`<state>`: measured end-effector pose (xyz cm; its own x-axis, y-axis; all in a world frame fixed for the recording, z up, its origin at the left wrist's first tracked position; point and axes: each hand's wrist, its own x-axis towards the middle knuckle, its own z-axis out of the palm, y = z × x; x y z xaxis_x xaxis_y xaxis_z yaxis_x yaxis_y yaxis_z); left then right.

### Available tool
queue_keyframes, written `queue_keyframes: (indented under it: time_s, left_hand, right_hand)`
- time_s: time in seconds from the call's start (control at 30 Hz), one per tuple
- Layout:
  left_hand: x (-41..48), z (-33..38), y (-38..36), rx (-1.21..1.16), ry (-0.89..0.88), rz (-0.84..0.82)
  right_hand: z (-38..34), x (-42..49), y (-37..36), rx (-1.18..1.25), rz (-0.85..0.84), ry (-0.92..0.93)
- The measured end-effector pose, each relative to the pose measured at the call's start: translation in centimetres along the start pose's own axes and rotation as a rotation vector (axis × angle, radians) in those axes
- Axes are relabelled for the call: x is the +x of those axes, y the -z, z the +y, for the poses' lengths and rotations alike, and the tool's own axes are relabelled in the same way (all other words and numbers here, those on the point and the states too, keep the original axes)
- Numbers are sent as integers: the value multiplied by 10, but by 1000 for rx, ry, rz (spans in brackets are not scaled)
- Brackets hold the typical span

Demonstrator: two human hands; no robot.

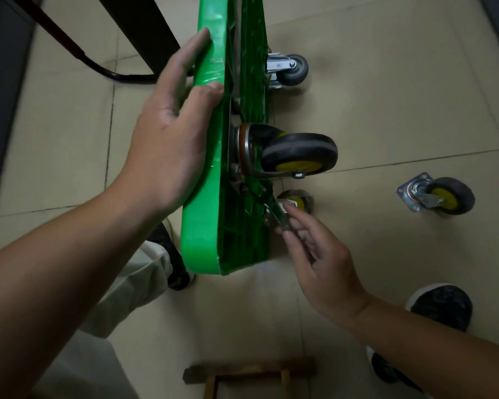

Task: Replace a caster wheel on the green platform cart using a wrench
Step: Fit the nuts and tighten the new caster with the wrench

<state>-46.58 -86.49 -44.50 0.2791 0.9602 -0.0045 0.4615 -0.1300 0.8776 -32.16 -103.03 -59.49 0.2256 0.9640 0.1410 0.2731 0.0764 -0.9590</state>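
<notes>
Step in hand: I judge this to be work on the bolts of a caster plate. Whether they are being loosened or tightened cannot be told.
Task object: the green platform cart (202, 240) stands tipped on its long edge on the floor, underside facing right.
Left hands entry: my left hand (170, 139) lies against the upper rim with straight fingers and the thumb across the rim. It steadies the cart and is not clenched.
Right hands entry: my right hand (320, 263) pinches the handle of the wrench (275, 210) in its fingertips, just beside the underside.
Wrench head: it points up toward the fasteners below the mounted caster wheel (300, 152). I cannot tell whether it is seated on a nut.
Other casters: a grey caster (293, 69) sits at the far end, and a yellow-hubbed lower caster (297, 198) shows behind the wrench.
Loose caster (441, 195): it lies on its side on the floor, well apart to the right. I cannot tell whether it is old or new.
Next move: in my judgement it calls for the wrench to sit squarely on a nut while my left hand keeps the cart from tipping.
Surface: the floor (386, 110) is pale tile with dark grout lines.
Room: a black tube frame (98, 63) lies at upper left, a wooden stool (251, 370) at the bottom edge, and a dark shoe (441, 306) at lower right.
</notes>
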Motion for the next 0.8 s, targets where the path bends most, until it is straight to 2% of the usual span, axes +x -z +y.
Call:
queue_keyframes:
  time_s: [0.23, 0.57, 0.8]
  left_hand:
    - [0, 3, 1, 4, 18, -23]
    - [-1, 6, 2, -55, 45, -22]
    - [6, -4, -2, -37, 27, 8]
  right_hand:
    - [-4, -12, -13, 78, 104, 18]
    - [1, -11, -39, 197, 76, 58]
    - [14, -2, -45, 117, 29, 213]
